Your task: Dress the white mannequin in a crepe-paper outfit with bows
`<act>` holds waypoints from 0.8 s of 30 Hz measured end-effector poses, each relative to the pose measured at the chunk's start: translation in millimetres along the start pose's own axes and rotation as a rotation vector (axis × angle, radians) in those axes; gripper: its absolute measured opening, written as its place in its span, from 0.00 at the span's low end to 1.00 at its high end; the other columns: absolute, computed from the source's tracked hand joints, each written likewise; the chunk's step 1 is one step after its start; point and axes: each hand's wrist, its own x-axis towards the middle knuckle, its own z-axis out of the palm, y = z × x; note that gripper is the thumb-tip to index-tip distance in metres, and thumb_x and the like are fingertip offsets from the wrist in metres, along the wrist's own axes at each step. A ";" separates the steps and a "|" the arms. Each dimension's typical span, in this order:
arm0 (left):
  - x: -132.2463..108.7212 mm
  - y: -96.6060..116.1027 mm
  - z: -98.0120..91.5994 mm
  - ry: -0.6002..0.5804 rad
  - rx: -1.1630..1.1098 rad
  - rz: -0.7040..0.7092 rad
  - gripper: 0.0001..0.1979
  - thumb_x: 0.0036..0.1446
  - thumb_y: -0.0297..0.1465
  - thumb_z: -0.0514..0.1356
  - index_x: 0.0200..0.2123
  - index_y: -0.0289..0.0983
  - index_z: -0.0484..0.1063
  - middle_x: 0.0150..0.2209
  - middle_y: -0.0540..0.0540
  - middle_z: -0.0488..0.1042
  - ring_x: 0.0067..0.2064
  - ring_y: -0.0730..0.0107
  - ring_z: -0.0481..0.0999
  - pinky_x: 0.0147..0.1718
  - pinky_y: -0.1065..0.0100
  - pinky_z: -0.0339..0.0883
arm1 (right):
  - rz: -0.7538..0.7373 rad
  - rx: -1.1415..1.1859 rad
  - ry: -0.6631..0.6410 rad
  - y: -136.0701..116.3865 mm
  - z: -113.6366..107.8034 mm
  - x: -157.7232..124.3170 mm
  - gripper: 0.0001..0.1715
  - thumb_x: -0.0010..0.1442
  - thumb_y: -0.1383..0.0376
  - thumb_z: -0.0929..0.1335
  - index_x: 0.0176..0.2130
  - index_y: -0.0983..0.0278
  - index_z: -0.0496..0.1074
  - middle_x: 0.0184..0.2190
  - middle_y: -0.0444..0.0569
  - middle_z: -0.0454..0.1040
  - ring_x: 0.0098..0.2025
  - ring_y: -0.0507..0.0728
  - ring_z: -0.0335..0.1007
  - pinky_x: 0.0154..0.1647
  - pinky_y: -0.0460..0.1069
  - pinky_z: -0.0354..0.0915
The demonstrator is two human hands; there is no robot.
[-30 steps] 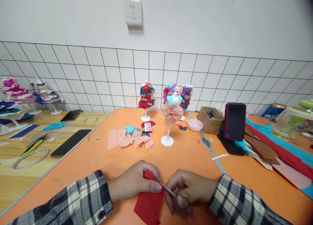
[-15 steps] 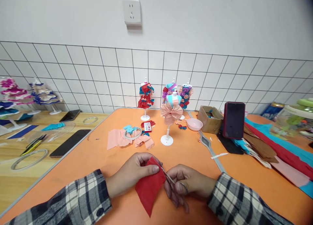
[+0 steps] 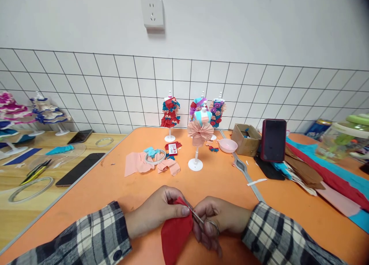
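Observation:
A folded piece of red crepe paper point(image 3: 176, 238) hangs from my left hand point(image 3: 163, 211), pinched between thumb and fingers near its top edge. My right hand point(image 3: 215, 221) grips small metal scissors point(image 3: 198, 217) by the finger loops. The blades point up and left, touching the paper's right edge close to my left thumb; their tips are partly hidden. Beyond my hands stands a small white dress form point(image 3: 195, 164) with a blue top and a pleated peach rosette point(image 3: 200, 133).
Peach paper pieces point(image 3: 135, 163) lie under a tape roll point(image 3: 155, 156) at the left. Behind stand other dressed forms point(image 3: 170, 115), a pink bowl point(image 3: 228, 145) and a cardboard box point(image 3: 246, 140). A propped phone point(image 3: 273, 140) and coloured paper strips point(image 3: 331, 176) occupy the right.
Both hands have shifted slightly lower. The red paper has turned and hangs further down, and its upper corner shows less above my left thumb. The scissors stay at its edge.

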 end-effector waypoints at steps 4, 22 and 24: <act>-1.0 1.5 1.6 -0.059 -0.020 -0.024 0.20 0.45 0.44 0.70 0.30 0.31 0.79 0.34 0.40 0.82 0.36 0.59 0.79 0.36 0.65 0.69 | 0.037 0.008 -0.024 -2.0 2.1 -0.2 0.32 0.43 0.48 0.77 0.35 0.73 0.74 0.23 0.47 0.73 0.18 0.47 0.66 0.15 0.39 0.63; -0.9 3.1 0.0 -0.135 0.157 -0.101 0.14 0.44 0.41 0.71 0.32 0.37 0.82 0.29 0.48 0.82 0.32 0.68 0.76 0.35 0.70 0.68 | 0.119 0.032 0.011 0.7 4.6 1.3 0.34 0.41 0.47 0.77 0.35 0.74 0.76 0.24 0.49 0.75 0.21 0.49 0.70 0.16 0.40 0.67; -0.7 1.9 -1.1 -0.128 0.174 -0.119 0.14 0.43 0.40 0.72 0.31 0.37 0.82 0.29 0.49 0.82 0.30 0.70 0.75 0.36 0.70 0.67 | 0.106 0.049 0.015 2.0 4.9 2.6 0.36 0.40 0.45 0.77 0.34 0.74 0.75 0.24 0.49 0.75 0.22 0.49 0.70 0.16 0.41 0.68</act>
